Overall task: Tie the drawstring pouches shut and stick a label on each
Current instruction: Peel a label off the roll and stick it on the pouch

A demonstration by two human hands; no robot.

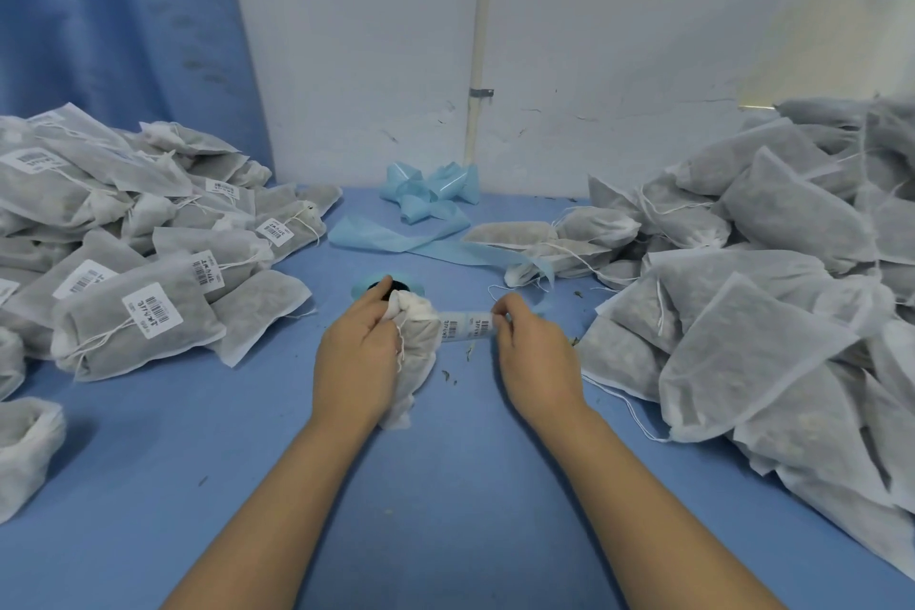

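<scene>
At the middle of the blue surface [445, 485], the left hand [354, 352] grips a filled white pouch [418, 357], its fingers curled round the gathered neck. The right hand [534, 352] pinches one end of a barcode label [465, 326] between thumb and fingertips; the label's other end reaches the pouch. A pile of labelled pouches [124, 253] lies to the left, a pile of unlabelled pouches [767, 287] to the right, and crumpled pale blue backing strip [426, 203] lies by the wall.

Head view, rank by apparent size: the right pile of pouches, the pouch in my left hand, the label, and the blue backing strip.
1. right pile of pouches
2. blue backing strip
3. pouch, partly hidden by the left hand
4. label
</scene>
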